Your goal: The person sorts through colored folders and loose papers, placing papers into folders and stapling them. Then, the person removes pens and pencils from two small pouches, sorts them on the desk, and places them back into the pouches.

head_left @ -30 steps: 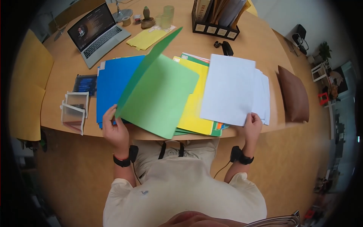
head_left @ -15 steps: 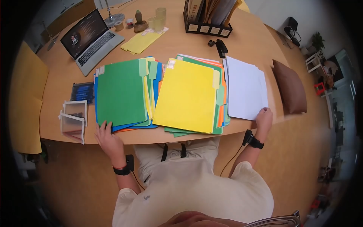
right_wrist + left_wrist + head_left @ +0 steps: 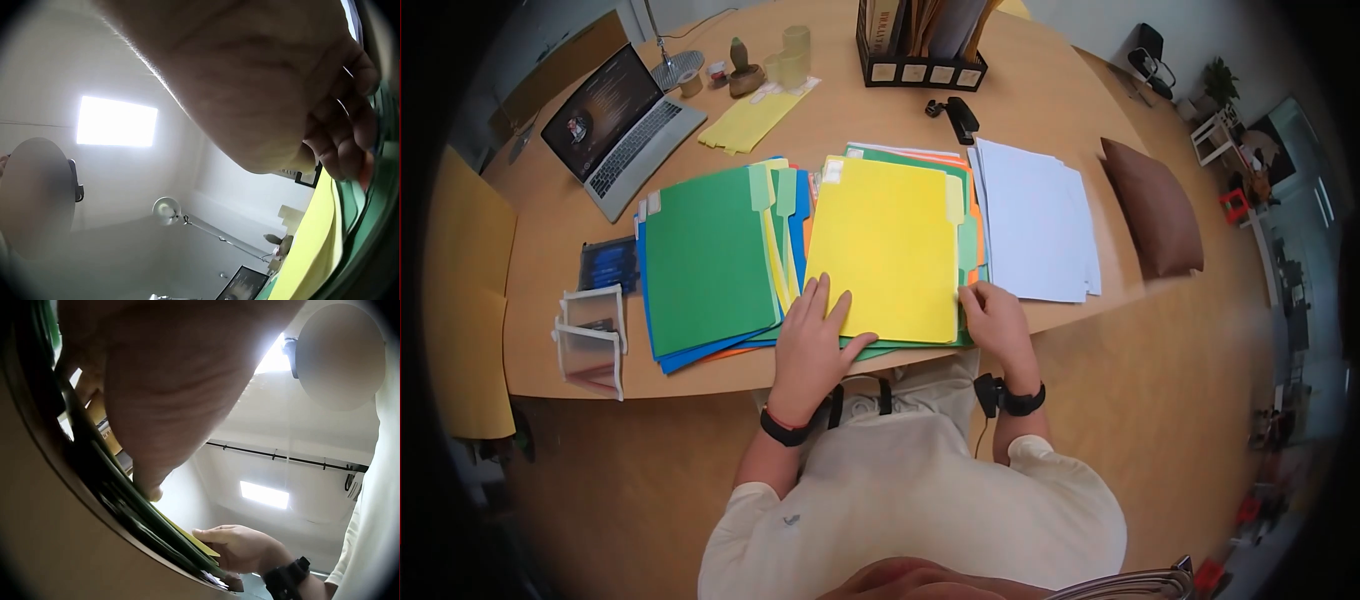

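A yellow file folder (image 3: 890,235) tops the middle stack, over green and orange folders whose tabs show along its right side. My left hand (image 3: 808,345) rests on its lower left corner, fingers straight and spread. At the lower right edge my right hand (image 3: 1000,320) pinches the yellow folder, thumb on top and fingers curled at the side, as the right wrist view also shows. Left of it lies another stack, with a green folder (image 3: 708,260) on top and blue, yellow and orange ones beneath. White paper sheets (image 3: 1035,220) lie to the right.
Zip pouches (image 3: 592,345) and a laptop (image 3: 625,135) are on the left. At the back stand a black file organizer (image 3: 925,70) and green cups (image 3: 790,58). A black stapler (image 3: 962,120) sits behind the papers; a brown cushion (image 3: 1152,205) lies at the right edge.
The open light green folder is gone from view and a green folder tops the left stack. The right hand let go of the white papers; both hands moved to the yellow folder.
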`<state>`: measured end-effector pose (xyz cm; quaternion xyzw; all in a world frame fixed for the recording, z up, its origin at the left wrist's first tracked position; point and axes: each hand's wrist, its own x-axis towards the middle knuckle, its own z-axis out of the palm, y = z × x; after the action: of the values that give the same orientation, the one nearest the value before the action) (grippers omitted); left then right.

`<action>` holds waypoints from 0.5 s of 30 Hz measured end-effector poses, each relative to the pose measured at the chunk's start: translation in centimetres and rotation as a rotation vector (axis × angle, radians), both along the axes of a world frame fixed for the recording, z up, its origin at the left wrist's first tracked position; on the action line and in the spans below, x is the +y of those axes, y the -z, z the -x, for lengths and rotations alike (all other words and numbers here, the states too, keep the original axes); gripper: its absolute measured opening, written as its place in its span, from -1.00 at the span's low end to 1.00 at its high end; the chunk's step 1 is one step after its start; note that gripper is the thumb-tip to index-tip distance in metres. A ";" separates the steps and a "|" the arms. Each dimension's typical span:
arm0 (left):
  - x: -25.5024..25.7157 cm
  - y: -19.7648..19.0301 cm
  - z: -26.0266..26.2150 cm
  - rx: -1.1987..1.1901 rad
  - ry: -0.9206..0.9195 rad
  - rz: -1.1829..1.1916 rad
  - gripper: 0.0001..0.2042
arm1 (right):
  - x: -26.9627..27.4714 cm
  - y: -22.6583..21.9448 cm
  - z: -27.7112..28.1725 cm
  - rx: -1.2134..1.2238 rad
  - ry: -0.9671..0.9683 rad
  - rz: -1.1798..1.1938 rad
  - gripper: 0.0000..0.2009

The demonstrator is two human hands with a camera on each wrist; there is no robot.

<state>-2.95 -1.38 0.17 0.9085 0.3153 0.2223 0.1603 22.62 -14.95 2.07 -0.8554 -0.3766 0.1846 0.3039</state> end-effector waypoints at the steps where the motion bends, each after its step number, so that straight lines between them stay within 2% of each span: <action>1: 0.0 -0.1 0.1 0.003 0.005 0.010 -0.39 | 0.0 -0.1 0.2 -0.060 0.013 0.002 -0.66; 10: -0.9 -0.6 0.9 0.005 0.076 0.033 -0.45 | -0.7 2.3 -1.0 0.067 0.077 -0.255 -0.72; 15: -1.0 -0.5 0.9 -0.043 0.076 0.104 -0.54 | -0.9 3.1 -1.6 0.266 0.030 -0.439 -0.73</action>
<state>-3.83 -2.41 0.67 0.9054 0.2882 0.2186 0.2225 24.18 -15.80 -0.99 -0.7427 -0.3516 0.2048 0.5318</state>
